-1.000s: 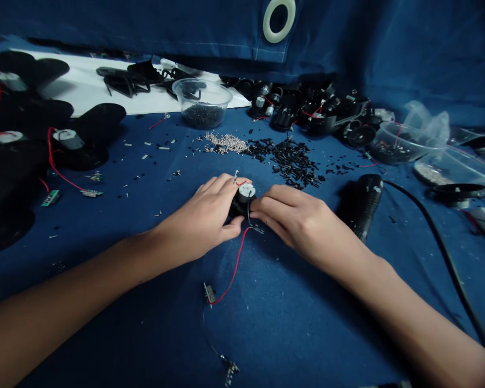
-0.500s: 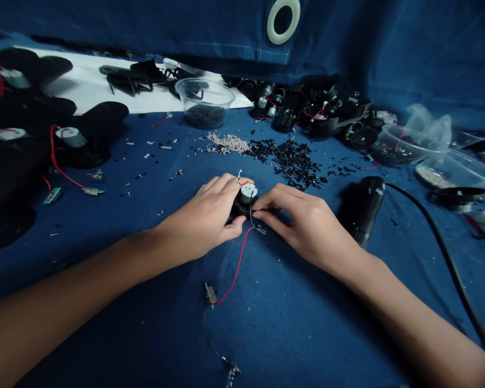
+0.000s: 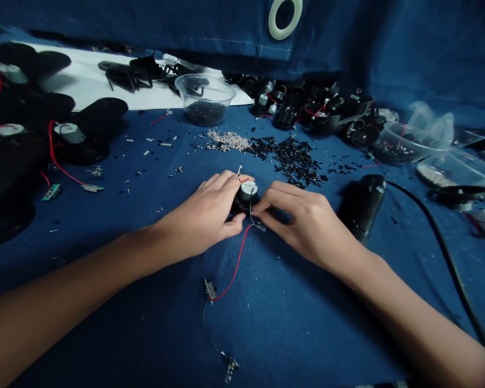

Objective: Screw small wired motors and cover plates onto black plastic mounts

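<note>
A small motor (image 3: 249,188) with a pale round end stands in a black housing (image 3: 240,207) at the middle of the blue cloth. My left hand (image 3: 208,213) is wrapped round the housing's left side, thumb in front. On the other side my right hand (image 3: 299,210) pinches at the housing's right edge; what lies between its fingertips is too small to make out. From the motor a dark wire runs down, and a red wire (image 3: 238,257) leads to a small circuit board (image 3: 210,290). A thin dark wire continues to a small metal part (image 3: 231,368) nearer me.
Silver screws (image 3: 229,141) and small black parts (image 3: 295,159) lie in piles beyond my hands. A clear tub (image 3: 205,102) stands behind them. A black electric screwdriver (image 3: 364,207) with a cable lies right. Black housings with motors (image 3: 68,134) crowd the left.
Both hands keep their hold at the housing with hardly any movement. The whole view has shifted very slightly.
</note>
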`<action>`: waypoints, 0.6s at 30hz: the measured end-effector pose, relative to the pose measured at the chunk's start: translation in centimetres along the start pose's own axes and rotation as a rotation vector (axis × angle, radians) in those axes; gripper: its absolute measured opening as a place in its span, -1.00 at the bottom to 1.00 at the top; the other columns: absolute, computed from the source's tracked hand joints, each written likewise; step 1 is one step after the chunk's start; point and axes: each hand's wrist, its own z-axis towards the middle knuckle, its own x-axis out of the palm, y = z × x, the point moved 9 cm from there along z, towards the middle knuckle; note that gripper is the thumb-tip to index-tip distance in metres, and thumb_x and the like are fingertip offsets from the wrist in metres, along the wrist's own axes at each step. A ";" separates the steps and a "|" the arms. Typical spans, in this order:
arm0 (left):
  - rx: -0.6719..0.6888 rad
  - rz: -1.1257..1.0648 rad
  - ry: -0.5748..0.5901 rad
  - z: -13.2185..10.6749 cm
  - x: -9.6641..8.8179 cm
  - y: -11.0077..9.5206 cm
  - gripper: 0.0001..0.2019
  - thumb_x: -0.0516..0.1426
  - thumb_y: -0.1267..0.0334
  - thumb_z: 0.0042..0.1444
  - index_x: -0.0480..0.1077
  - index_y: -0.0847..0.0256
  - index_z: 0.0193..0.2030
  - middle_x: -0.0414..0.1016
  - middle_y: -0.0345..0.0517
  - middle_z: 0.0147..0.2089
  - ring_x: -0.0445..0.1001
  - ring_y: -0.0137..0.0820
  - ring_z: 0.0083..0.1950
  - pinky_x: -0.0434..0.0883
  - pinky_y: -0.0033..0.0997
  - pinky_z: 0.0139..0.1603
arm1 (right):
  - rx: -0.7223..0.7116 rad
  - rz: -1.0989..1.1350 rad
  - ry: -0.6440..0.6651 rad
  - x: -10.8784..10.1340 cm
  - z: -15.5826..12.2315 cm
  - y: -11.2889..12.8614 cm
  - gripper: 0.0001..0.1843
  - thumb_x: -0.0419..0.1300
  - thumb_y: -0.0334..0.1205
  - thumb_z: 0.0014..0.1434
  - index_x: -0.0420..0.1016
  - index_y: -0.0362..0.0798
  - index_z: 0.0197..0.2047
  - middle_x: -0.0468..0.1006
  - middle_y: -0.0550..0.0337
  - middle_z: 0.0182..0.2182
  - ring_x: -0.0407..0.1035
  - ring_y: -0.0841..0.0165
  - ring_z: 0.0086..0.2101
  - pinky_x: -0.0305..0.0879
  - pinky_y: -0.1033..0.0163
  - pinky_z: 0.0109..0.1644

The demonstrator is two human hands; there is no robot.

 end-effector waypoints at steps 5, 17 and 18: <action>-0.019 -0.012 0.017 0.1 0.0 -0.1 -0.55 0.05 0.30 0.14 0.11 0.24 0.18 0.27 0.01 0.10 0.26 -0.21 0.15 0.25 -0.19 0.18 | -0.096 -0.118 0.028 0.2 0.2 0.8 -0.85 0.03 -0.37 0.26 0.37 -0.15 -0.34 0.36 0.16 -0.38 0.24 0.43 -0.36 0.17 0.32 -0.25; 0.016 -0.017 -0.008 -0.1 -0.1 -0.1 -0.53 0.09 0.30 0.14 0.12 0.26 0.19 0.26 -0.01 0.12 0.26 -0.25 0.17 0.24 -0.27 0.19 | -0.130 -0.377 0.035 0.7 -0.2 2.2 -0.80 -0.01 -0.37 0.27 0.33 -0.13 -0.38 0.36 0.12 -0.39 0.15 0.36 -0.40 0.12 0.25 -0.30; 0.016 -0.019 -0.009 -0.1 -0.1 -0.1 -0.54 0.09 0.31 0.14 0.12 0.26 0.19 0.26 -0.01 0.12 0.26 -0.26 0.17 0.25 -0.28 0.19 | -0.129 -0.368 0.035 0.7 -0.3 2.1 -0.79 -0.02 -0.37 0.28 0.33 -0.13 -0.38 0.36 0.12 -0.39 0.15 0.37 -0.40 0.13 0.25 -0.30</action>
